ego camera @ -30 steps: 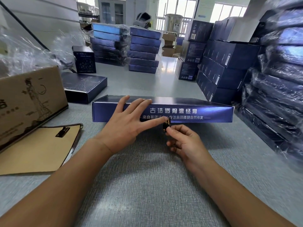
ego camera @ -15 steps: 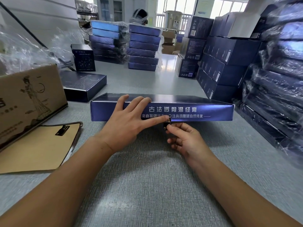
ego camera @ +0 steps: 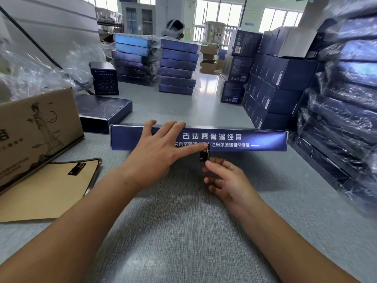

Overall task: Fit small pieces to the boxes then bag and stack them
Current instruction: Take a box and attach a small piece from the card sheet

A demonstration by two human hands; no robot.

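Observation:
A long flat dark-blue box (ego camera: 255,139) with white lettering on its front side lies across the grey table in front of me. My left hand (ego camera: 157,152) rests flat on it, fingers straight over its top edge and front face, the thumb touching the lower edge. A small black piece with gold marks (ego camera: 204,155) sits at the middle of the box's lower front edge. My right hand (ego camera: 224,180) holds this piece from below with its fingertips, the other fingers curled.
A brown carton (ego camera: 36,127) and a tan card sheet with another black piece (ego camera: 40,190) lie at left. Another flat blue box (ego camera: 104,111) is behind. Bagged box stacks (ego camera: 177,66) stand far back and along the right (ego camera: 342,99). A person sits beyond.
The small piece has moved up against the box's lower front edge, with my right hand following it. My left hand stays pressed on the box.

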